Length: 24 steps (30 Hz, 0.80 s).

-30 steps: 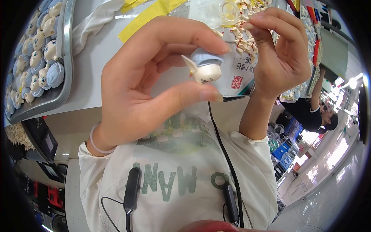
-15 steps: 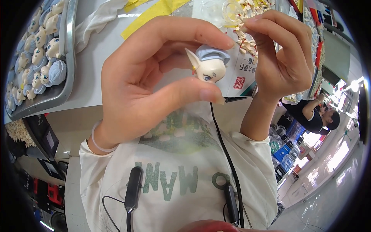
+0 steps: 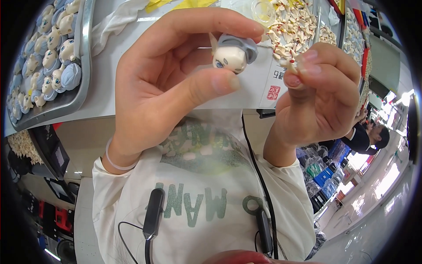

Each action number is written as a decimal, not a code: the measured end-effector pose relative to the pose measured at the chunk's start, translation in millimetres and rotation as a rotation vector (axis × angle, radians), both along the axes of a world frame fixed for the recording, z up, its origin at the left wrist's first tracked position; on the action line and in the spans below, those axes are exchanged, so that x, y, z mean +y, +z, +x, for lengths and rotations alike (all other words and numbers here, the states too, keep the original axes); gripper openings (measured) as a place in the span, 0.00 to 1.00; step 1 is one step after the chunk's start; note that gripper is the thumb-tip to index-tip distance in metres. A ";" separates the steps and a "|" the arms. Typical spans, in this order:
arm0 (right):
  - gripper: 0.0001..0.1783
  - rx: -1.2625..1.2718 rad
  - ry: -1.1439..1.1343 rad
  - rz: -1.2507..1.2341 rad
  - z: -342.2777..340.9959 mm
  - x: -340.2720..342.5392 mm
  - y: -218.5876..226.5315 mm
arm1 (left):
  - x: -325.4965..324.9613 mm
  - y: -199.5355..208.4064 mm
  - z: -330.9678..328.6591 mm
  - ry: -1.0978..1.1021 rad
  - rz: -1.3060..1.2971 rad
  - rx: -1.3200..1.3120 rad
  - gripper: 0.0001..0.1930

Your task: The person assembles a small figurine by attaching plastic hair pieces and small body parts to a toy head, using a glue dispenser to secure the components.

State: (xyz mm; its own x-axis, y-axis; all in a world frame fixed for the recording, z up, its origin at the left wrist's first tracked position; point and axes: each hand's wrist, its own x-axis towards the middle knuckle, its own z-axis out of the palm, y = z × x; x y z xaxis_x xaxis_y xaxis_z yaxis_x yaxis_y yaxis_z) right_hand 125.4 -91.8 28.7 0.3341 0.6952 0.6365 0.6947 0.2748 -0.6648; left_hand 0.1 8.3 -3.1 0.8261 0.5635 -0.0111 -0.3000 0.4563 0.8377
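My left hand grips a small doll head between thumb and fingers. The head has blue-grey hair, a painted blue eye and a pointed ear at its left side. To its right, my right hand pinches a small cream ear piece with a red dot, held between thumb and fingertips. The two hands are apart, over the table's near edge. Beyond my right hand lies a heap of similar cream ear pieces with red marks.
At the left, a metal tray holds many doll heads. A white cloth, yellow strips and a clear round container lie farther back on the white table. A person in black is at the far right.
My right hand has come down from the heap and now shows an ear piece in its fingertips. The doll head in my left hand has moved up and left slightly and tilted.
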 end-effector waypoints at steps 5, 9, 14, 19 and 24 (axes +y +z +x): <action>0.10 0.038 -0.005 0.006 -2.7 -2.6 -0.3 | -2.2 3.1 -3.6 -0.010 0.115 -0.043 0.21; 0.10 0.010 0.014 0.035 -1.3 -3.0 -1.2 | -2.8 1.9 -2.1 0.062 0.227 -0.005 0.21; 0.10 0.011 -0.010 0.029 -5.6 -0.5 -1.9 | -3.2 1.1 -2.0 0.063 0.192 -0.014 0.23; 0.11 -0.029 -0.019 0.026 -7.1 -0.3 -2.7 | -3.8 5.7 -7.7 0.032 0.203 0.041 0.25; 0.11 -0.016 -0.027 0.014 -10.6 -1.5 -0.9 | -2.5 0.8 -2.6 0.023 0.074 -0.001 0.28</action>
